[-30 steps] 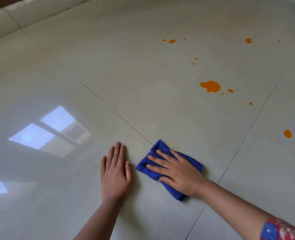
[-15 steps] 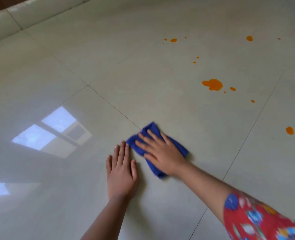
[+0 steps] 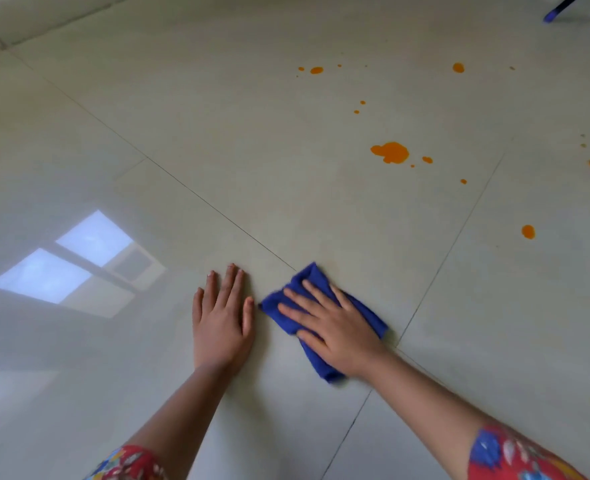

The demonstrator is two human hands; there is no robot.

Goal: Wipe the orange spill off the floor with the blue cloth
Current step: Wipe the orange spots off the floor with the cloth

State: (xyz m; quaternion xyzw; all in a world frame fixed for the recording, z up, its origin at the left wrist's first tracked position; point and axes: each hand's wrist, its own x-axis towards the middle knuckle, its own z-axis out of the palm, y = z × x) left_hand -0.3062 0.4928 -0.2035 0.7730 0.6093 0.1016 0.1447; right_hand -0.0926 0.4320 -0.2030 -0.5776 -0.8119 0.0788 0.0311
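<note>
Pressing blue cloth (image 3: pixel 362 311) flat under right hand (image 3: pixel 335 327), orange spill (image 3: pixel 392 153) well apart

**Glossy tiled floor and its load**

Pale grey-green glossy tile floor (image 3: pixel 286 188), crossed by thin dark grout lines, mirroring a bright window at left. Folded blue cloth (image 3: pixel 369 313) flat near the grout crossing. Left hand (image 3: pixel 222 323) flat just beside. Orange liquid spill (image 3: pixel 392 152) well beyond, with scattered drops around.
</note>
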